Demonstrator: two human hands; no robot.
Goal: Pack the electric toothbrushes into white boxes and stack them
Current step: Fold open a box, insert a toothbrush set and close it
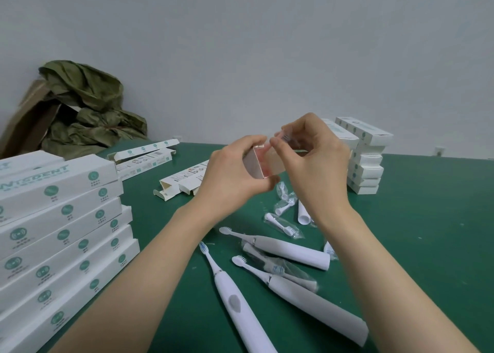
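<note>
My left hand (232, 170) grips a white box (258, 165) with its open end towards me, held above the green table (417, 232). My right hand (312, 152) pinches a small clear-wrapped brush head (284, 136) at the box's open top flap. Three white electric toothbrushes lie below my hands: one (235, 299) nearest me, one (307, 288) to its right, one (283, 245) farther back. Wrapped spare brush heads (283, 223) lie scattered beyond them.
A tall stack of white boxes (61, 232) stands at the left edge, and another stack (365, 160) at the back right. Open empty boxes (149, 154) lie at the back centre. A crumpled green bag (88, 109) leans on the wall.
</note>
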